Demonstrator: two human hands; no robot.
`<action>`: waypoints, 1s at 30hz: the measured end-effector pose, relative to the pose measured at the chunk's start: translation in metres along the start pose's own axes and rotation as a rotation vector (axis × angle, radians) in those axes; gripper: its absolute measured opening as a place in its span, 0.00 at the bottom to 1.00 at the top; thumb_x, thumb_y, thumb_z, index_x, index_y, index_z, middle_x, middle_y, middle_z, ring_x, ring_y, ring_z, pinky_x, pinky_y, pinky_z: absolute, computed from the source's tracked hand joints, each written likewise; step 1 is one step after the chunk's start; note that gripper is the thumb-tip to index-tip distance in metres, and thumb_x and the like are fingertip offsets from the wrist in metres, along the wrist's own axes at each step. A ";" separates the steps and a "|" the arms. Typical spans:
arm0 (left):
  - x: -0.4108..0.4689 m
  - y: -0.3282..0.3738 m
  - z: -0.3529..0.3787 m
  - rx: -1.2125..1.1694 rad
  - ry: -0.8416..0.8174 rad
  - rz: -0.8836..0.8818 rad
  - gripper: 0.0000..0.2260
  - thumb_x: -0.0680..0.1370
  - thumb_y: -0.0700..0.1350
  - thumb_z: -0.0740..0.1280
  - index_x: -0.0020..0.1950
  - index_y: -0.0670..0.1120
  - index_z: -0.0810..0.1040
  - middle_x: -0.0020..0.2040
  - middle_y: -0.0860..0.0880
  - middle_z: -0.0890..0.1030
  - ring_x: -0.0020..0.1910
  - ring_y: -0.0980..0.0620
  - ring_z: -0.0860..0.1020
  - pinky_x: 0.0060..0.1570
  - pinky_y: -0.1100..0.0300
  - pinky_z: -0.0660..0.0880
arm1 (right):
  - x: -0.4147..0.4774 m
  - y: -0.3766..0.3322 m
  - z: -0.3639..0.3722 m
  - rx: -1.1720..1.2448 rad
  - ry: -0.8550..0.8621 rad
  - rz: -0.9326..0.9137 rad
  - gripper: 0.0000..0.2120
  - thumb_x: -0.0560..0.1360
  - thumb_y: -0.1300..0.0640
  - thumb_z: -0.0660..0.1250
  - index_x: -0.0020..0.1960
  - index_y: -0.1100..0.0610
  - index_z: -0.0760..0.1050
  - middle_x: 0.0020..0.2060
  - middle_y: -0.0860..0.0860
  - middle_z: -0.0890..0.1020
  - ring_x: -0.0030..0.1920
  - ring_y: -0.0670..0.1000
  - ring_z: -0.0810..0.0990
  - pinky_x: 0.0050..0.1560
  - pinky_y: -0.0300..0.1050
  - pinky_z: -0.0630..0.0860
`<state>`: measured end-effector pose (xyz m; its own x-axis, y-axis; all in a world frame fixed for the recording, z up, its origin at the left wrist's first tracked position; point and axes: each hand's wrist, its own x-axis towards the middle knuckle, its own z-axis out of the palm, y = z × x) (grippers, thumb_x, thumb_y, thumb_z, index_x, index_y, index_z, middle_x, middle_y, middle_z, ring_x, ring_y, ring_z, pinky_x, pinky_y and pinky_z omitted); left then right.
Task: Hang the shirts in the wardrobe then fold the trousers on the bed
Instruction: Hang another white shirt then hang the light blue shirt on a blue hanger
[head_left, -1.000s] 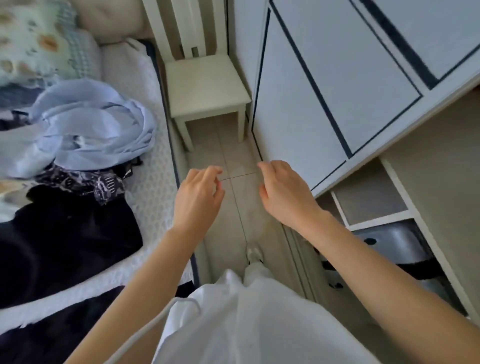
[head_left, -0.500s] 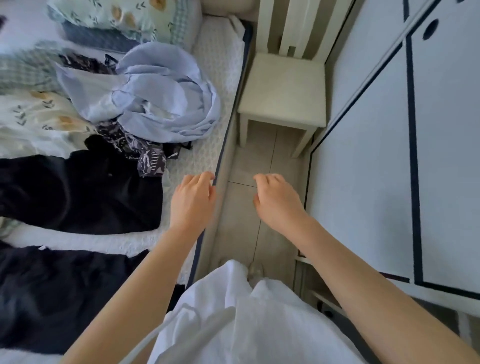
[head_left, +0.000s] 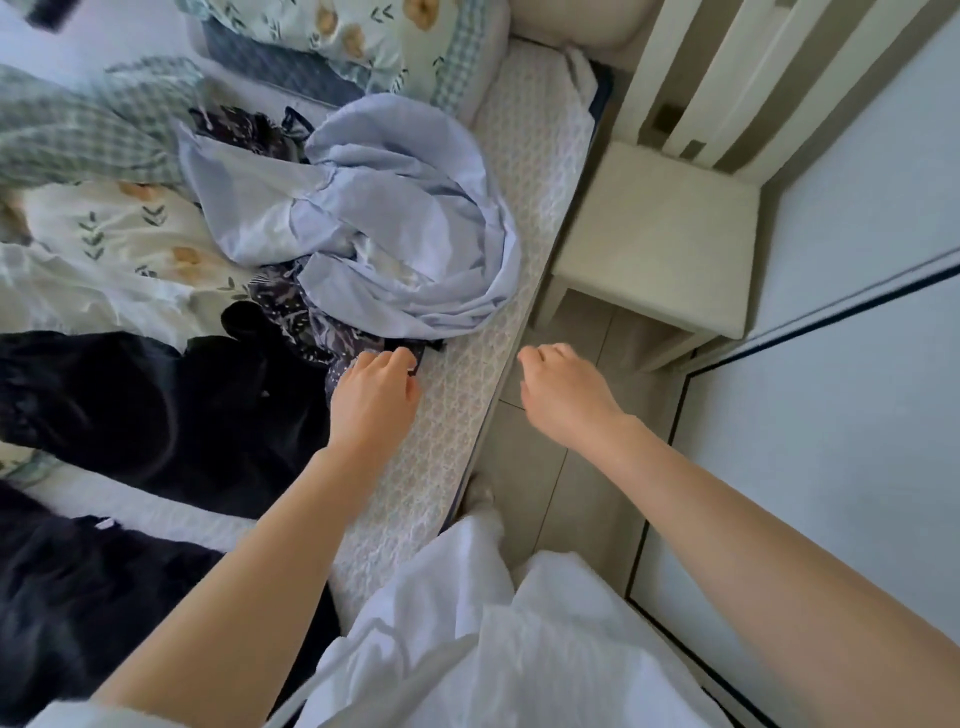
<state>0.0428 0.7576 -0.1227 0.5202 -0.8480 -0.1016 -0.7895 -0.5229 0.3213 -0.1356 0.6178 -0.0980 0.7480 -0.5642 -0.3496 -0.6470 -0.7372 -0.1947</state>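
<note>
A bedroom in a home: a bed (head_left: 467, 415) with a quilted white cover, floral pillows (head_left: 363, 36) at its head and clothes (head_left: 389, 234) heaped on it; a white chair (head_left: 654, 249) just beside the bed on a tiled floor (head_left: 561, 467), and wardrobe doors (head_left: 831, 441) facing the bed

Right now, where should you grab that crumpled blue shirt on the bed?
Probably the thick rolled fold along the blue shirt's edge nearest the floor, reached from that side of the bed. That ridge stands up off the mattress, so fingers can close round it. The shirt's middle lies on a patterned garment that might come along.
</note>
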 end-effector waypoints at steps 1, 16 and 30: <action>0.014 -0.007 0.001 0.019 -0.016 0.002 0.06 0.78 0.40 0.64 0.52 0.41 0.79 0.43 0.47 0.81 0.46 0.44 0.75 0.38 0.56 0.66 | 0.015 0.001 -0.001 -0.012 -0.016 -0.009 0.10 0.78 0.62 0.58 0.59 0.61 0.69 0.55 0.57 0.77 0.58 0.59 0.72 0.52 0.50 0.73; 0.223 -0.039 0.043 0.076 -0.277 -0.060 0.11 0.81 0.46 0.62 0.61 0.44 0.76 0.57 0.47 0.79 0.60 0.44 0.72 0.50 0.52 0.71 | 0.244 0.049 -0.002 -0.051 -0.259 -0.074 0.09 0.78 0.63 0.58 0.58 0.61 0.68 0.56 0.58 0.75 0.58 0.60 0.71 0.46 0.49 0.66; 0.322 -0.032 0.141 0.272 -0.682 -0.013 0.42 0.75 0.59 0.69 0.80 0.54 0.46 0.81 0.50 0.40 0.79 0.41 0.41 0.76 0.41 0.45 | 0.421 0.115 0.040 0.029 -0.372 0.011 0.18 0.82 0.54 0.57 0.67 0.64 0.65 0.65 0.60 0.70 0.66 0.62 0.69 0.59 0.54 0.69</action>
<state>0.1896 0.4891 -0.2979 0.2819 -0.6604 -0.6960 -0.8837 -0.4612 0.0796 0.0989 0.3098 -0.3041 0.6392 -0.3943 -0.6603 -0.6630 -0.7176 -0.2133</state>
